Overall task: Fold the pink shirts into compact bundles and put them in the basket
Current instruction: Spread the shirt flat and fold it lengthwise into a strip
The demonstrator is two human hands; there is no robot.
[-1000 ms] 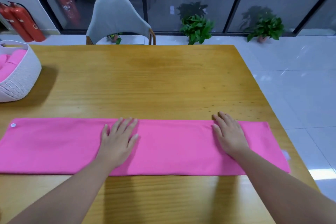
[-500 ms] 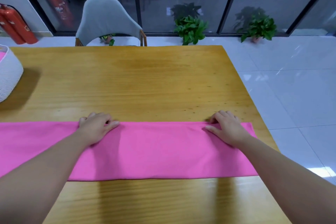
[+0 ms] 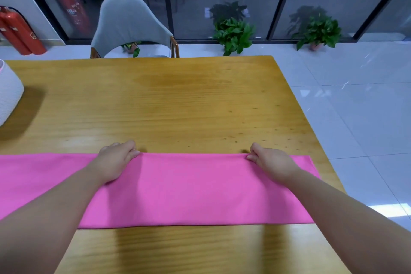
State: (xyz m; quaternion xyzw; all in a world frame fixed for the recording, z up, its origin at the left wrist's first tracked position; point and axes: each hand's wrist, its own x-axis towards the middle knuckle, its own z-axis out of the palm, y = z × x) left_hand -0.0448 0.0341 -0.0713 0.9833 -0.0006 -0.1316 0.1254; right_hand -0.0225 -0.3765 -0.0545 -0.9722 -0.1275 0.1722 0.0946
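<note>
A pink shirt point(image 3: 191, 189), folded into a long flat strip, lies across the near part of the wooden table point(image 3: 169, 104) and runs off the left edge of the view. My left hand point(image 3: 116, 159) grips its far edge left of the middle, fingers curled over the hem. Near the strip's right end, my right hand point(image 3: 270, 160) pinches the same far edge. The white woven basket point(image 3: 9, 93) stands at the table's left edge, mostly out of view, with a sliver of pink at its rim.
A grey chair point(image 3: 130, 26) is pushed in at the far side of the table. Red fire extinguishers point(image 3: 20, 31) stand at the back left, and potted plants point(image 3: 233, 33) line the glass wall. White tiled floor lies to the right of the table.
Both hands went from lying flat on the shirt to curling round its far edge. My left hand shifted left and away from me. The view swung right, so the basket slid mostly out of frame.
</note>
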